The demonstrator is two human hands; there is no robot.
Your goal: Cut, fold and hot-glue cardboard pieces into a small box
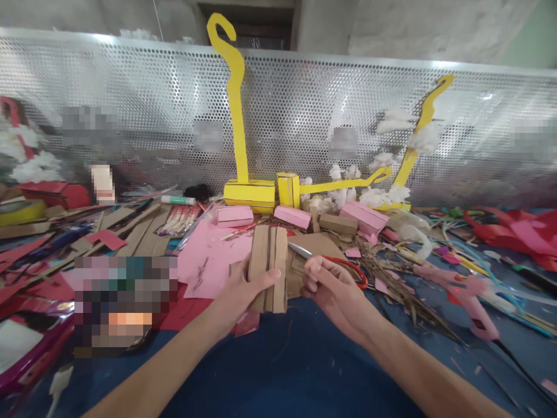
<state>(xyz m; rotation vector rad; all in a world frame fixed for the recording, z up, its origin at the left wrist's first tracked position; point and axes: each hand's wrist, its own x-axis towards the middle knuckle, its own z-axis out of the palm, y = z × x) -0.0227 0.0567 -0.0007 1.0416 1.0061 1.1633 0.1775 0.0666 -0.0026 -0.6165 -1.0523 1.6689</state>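
Observation:
A folded brown cardboard box [270, 261] with dark creases along it is in my left hand [250, 293], its thumb pressed on the front face. To the right of it, my right hand [328, 284] has thumb and fingertips pinched together. What the pinch holds, if anything, is too small to make out. Scissors with red handles [359, 273] lie just behind my right hand, blades pointing left, partly hidden by the fingers. Beneath and behind the box are a flat cardboard sheet [311, 241] and pink paper [209, 249].
Pink box pieces [293, 217] and yellow hook-topped stands [237, 116] line the back, before a perforated metal panel [174, 116]. A pink glue gun [472, 296] lies at right with its cord. Cardboard scraps [143, 223] crowd the left; red ribbon [517, 232] is far right.

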